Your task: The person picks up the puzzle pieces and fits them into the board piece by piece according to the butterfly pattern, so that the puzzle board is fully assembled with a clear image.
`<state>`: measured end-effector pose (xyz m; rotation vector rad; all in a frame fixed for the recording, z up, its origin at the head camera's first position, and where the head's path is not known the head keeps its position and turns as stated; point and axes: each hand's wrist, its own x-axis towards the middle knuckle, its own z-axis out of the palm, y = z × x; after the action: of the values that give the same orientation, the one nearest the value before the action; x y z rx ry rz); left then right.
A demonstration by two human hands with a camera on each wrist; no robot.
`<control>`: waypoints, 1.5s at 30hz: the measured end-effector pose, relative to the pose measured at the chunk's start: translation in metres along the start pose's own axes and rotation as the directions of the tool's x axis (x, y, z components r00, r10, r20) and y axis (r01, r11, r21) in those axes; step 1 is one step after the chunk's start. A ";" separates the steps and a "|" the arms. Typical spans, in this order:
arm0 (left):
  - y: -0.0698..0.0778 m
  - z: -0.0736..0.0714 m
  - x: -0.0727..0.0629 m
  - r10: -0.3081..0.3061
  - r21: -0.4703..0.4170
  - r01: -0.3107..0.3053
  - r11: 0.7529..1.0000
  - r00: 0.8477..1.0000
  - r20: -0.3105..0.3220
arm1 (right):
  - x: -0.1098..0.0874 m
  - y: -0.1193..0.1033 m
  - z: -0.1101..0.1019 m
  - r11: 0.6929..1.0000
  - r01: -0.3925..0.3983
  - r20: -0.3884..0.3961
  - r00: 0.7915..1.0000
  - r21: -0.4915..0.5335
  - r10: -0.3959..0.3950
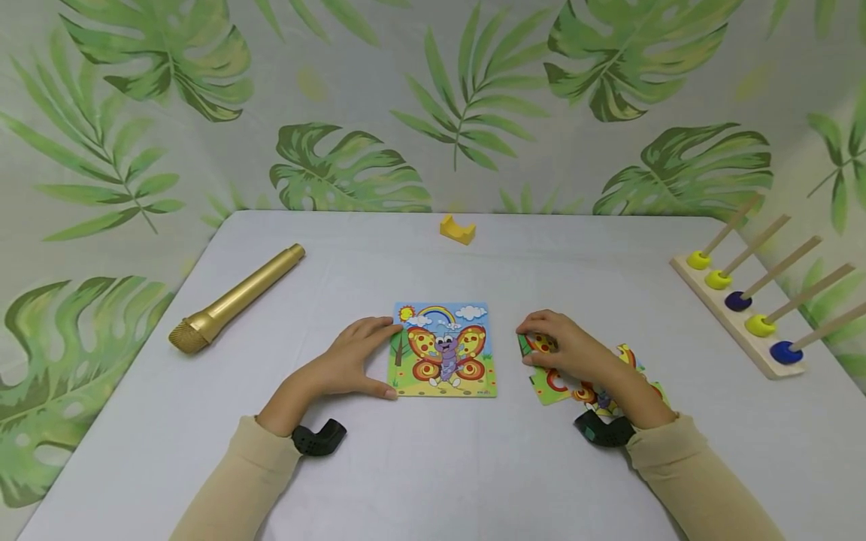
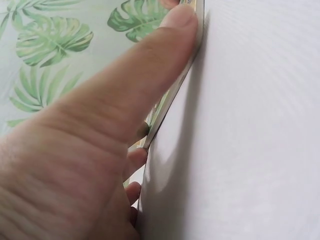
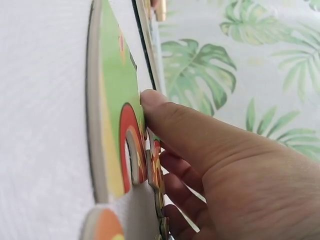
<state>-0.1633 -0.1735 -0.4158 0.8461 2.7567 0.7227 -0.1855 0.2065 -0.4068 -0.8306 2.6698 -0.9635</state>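
A square butterfly puzzle board [image 1: 443, 385] lies flat on the white table. My left hand [image 1: 352, 359] rests against its left side, the thumb at the lower corner and the fingers higher up. The left wrist view shows the thumb [image 2: 135, 80] along the board's edge. To the right of the board, my right hand [image 1: 564, 347] pinches a green and red puzzle piece [image 1: 525, 346] between thumb and fingers. Beside and under that hand lie other loose pieces, among them a green one with a red curl [image 3: 114, 85]; the wrist and hand partly hide them.
A gold microphone [image 1: 246, 294] lies at the left. A small yellow block with a curved notch [image 1: 458, 230] sits at the back. On the right stands a wooden peg rack [image 1: 727, 306] with yellow and blue beads. A leaf-print cloth [image 1: 487, 98] hangs behind the table.
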 end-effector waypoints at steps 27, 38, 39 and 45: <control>0.007 0.006 0.005 -0.027 0.057 0.029 0.998 0.999 -0.037 | 0.041 -0.088 0.021 0.969 0.245 -0.053 0.968 0.003 -0.245; 0.006 0.006 0.002 -0.012 0.051 0.015 0.999 0.999 -0.053 | 0.076 -0.102 0.068 0.980 0.196 0.010 0.980 0.031 -0.197; 0.006 0.006 0.002 -0.013 0.052 0.016 0.999 0.999 -0.052 | 0.078 -0.101 0.071 0.981 0.190 0.006 0.982 0.027 -0.190; 0.006 0.005 0.001 -0.017 0.053 0.019 0.998 0.999 -0.044 | 0.090 -0.099 0.083 0.982 0.186 -0.028 0.982 -0.032 -0.187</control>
<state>-0.1600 -0.1665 -0.4175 0.8244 2.8305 0.6745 -0.1874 0.0494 -0.4065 -1.0975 2.6757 -0.9865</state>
